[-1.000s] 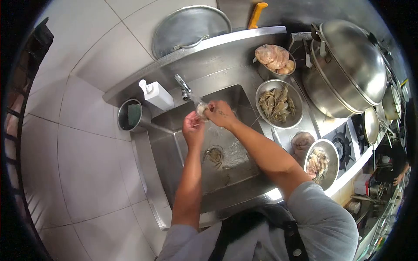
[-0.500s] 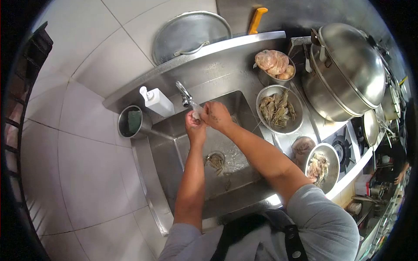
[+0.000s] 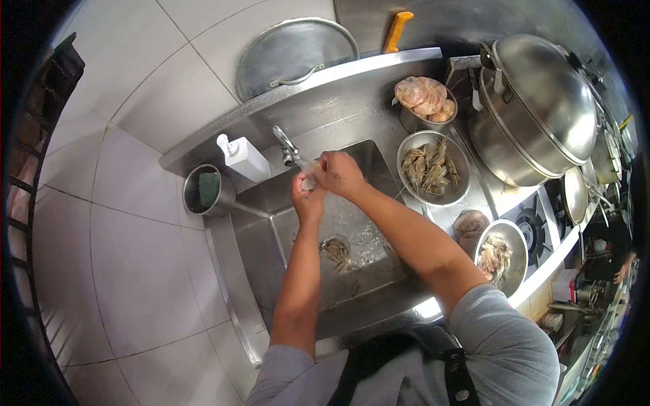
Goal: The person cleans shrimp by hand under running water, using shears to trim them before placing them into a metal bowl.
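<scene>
Beneath the faucet (image 3: pixel 287 150), my left hand (image 3: pixel 308 203) is closed around a small pale shrimp (image 3: pixel 309 183). Close against it, my right hand (image 3: pixel 344 176) has its fingers pinched together; what lies between the fingertips is hidden. Clear water runs from the spout onto the hands. Both forearms reach over the steel sink (image 3: pixel 261 237). Brownish shrimp scraps (image 3: pixel 335 250) lie in and around the drain. On the counter to the right, a steel bowl holds several whole shrimp (image 3: pixel 433 168). Another bowl nearer me holds pale, peeled-looking shrimp (image 3: pixel 496 260).
A white pump bottle (image 3: pixel 248 160) and a steel container (image 3: pixel 201 189) with a green scrubber stand left of the faucet. Bagged food (image 3: pixel 423 96) sits in a pot at the back right. A large domed steamer (image 3: pixel 535 115) and a gas burner (image 3: pixel 530 233) are farther right.
Both hands have shifted slightly to the right under the faucet. The left hand has turned a little, showing more of the pale shrimp. The right hand's fingers remain close to it.
</scene>
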Motion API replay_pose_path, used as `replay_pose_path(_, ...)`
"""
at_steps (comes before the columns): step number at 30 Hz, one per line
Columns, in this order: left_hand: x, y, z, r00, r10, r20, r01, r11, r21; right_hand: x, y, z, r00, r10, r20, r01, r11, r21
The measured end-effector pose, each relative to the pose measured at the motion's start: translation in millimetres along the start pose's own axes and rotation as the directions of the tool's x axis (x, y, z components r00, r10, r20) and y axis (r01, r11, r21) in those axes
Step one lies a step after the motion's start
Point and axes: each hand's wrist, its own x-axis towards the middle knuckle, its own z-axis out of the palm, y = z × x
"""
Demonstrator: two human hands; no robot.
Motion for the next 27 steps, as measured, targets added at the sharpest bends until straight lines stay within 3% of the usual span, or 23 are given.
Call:
replay_pose_path(2,2,-1,0,0.998,-0.062,-0.012,0.062,0.998,-0.007,1,-1,-1,0.999,0.042,-0.008,-0.042,0.998,0.041)
replay_pose_path(4,7,-13,-2,0.997,0.066,-0.051,-0.066,0.998,0.014,-2,3,4,0.977,0.2,-0.069,-0.181,0.958,0.222)
replay_pose_path(5,7,-20,-4,0.997,0.065,-0.048,-0.065,0.998,0.013,-3,6,6,0.977,0.202,-0.07,-0.182,0.958,0.222)
replay_pose_path(7,5,-16,-3,0.997,-0.076,-0.009,0.071,0.962,-0.263,-8,11,13,0.934,0.329,-0.139,-0.242,0.869,0.432)
replay_pose_path(10,4,-20,0,0.997,-0.08,-0.02,0.076,0.981,-0.178,-18,7,11,0.902,0.412,-0.129,-0.299,0.812,0.501)
replay_pose_path(11,4,-22,0,0.996,-0.082,-0.016,0.078,0.981,-0.178,-19,5,6,0.9,0.415,-0.131,-0.301,0.811,0.501)
replay_pose_path(13,7,-22,-3,0.995,-0.01,0.103,0.004,0.998,0.066,-22,7,1,0.948,0.311,-0.071,-0.268,0.897,0.352)
replay_pose_path(14,8,-23,-5,0.995,-0.012,0.103,0.005,0.998,0.065,-22,8,-1,0.947,0.312,-0.071,-0.269,0.896,0.352)
replay_pose_path(16,8,-20,-6,0.991,-0.074,0.111,0.076,0.997,-0.015,-19,14,-1,0.988,0.122,-0.096,-0.096,0.965,0.245)
replay_pose_path(19,9,-16,-2,0.991,-0.133,0.033,0.136,0.975,-0.175,-18,15,6,0.982,0.13,-0.136,-0.084,0.949,0.302)
replay_pose_path(23,15,-24,-11,0.994,-0.106,0.02,0.107,0.99,-0.097,-14,14,8,0.928,0.249,-0.275,-0.133,0.915,0.381)
replay_pose_path(25,14,-36,-21,0.966,-0.256,-0.031,0.249,0.958,-0.14,-6,15,-8,0.809,0.555,-0.196,-0.183,0.554,0.813)
replay_pose_path(26,14,-41,-26,0.966,-0.257,-0.028,0.25,0.958,-0.139,-9,21,-11,0.807,0.557,-0.199,-0.182,0.554,0.813)
replay_pose_path(27,12,-39,-28,0.954,-0.3,0.01,0.299,0.945,-0.13,-15,35,-9,0.885,0.398,-0.242,-0.2,0.793,0.576)
